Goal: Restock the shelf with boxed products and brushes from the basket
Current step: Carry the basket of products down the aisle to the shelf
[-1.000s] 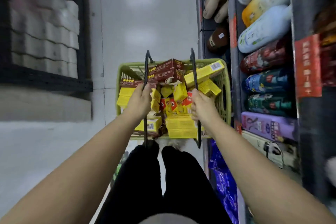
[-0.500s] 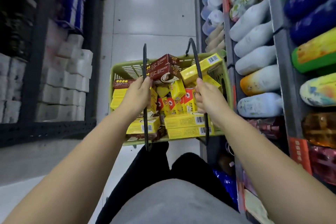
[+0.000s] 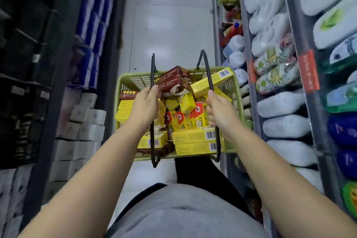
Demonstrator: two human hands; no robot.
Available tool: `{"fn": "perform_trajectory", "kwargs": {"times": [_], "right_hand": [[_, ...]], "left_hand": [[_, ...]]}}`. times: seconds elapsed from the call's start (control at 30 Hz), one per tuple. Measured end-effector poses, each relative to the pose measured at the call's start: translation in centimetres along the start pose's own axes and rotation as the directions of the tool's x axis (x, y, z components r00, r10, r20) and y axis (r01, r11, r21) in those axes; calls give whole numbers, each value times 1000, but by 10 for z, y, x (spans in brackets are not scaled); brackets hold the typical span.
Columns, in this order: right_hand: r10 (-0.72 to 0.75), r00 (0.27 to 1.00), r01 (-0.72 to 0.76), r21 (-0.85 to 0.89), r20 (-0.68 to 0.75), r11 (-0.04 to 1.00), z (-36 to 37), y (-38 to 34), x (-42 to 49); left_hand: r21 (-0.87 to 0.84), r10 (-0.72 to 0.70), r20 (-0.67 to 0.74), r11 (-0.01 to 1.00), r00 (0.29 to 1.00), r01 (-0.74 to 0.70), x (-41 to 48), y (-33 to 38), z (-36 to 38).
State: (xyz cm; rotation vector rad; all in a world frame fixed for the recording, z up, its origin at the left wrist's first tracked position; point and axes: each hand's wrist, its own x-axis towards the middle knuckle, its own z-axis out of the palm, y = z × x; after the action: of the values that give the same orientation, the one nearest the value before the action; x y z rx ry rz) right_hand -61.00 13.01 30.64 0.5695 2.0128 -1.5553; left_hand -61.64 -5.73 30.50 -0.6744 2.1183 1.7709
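Note:
A light green plastic basket (image 3: 239, 102) hangs in front of me above the aisle floor, carried by two black handles. My left hand (image 3: 144, 105) grips the left handle (image 3: 153, 67); my right hand (image 3: 219, 109) grips the right handle (image 3: 205, 67). The basket is heaped with yellow boxes (image 3: 195, 139), brown boxes (image 3: 172, 79) and small red and yellow boxes (image 3: 178, 119). No brushes show among them. The shelf (image 3: 301, 58) on my right holds rows of white and patterned soft packs.
A dark shelf unit (image 3: 58, 87) on the left carries white wrapped packs (image 3: 85, 125) and blue packs. Pale tiled floor (image 3: 170, 25) runs ahead between the two shelf rows. My grey shirt and dark trousers fill the bottom of the view.
The basket has come up off the floor with both hands on its handles. My view has risen, so higher shelf rows on the right are now in sight.

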Motion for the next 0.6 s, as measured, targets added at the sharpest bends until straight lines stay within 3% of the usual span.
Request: {"fn": "perform_trajectory", "kwargs": {"times": [0.17,0.37,0.6], "right_hand": [[5,997,-8,34,71,999,-13,-84,89],[-9,998,1,133,61,991,-19,-180,201],[-24,999,32,195,-41,980,-9,-285,344]], "left_hand": [[1,-77,-13,997,997,77,98,76,3],[-54,-96,13,994,995,96,220,163,-11],[54,-74,79,996,994,70,388,250,-31]]}}
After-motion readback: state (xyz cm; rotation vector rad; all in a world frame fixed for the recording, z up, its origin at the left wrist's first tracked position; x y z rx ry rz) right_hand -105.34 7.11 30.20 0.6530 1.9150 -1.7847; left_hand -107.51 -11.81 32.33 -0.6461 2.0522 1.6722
